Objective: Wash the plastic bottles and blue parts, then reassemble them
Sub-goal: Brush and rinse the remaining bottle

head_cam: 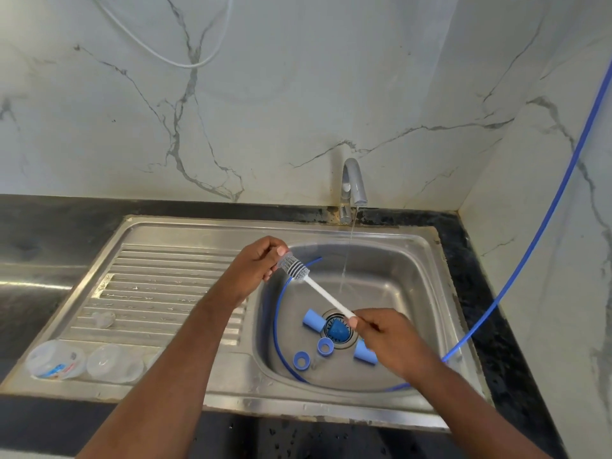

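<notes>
1. Your left hand [256, 265] is curled round a small clear piece [284, 259], held above the left side of the basin. Whether it is a cap or a small bottle part is hard to tell.
2. Your right hand [381, 331] pinches the tail of the brush [326, 298] between thumb and fingers.
3. The brush's long axis runs up-left from your right hand to your left, with the grey bristles at the clear piece's mouth. Any scrubbing stroke should follow that line.
4. The blue parts [313, 320] lie in the sink [415, 248] round the drain, just below your right hand, which is the nearer one.
5. The plastic bottles [54, 361] sit on the drainboard far left, well apart and nearer your left hand.
</notes>
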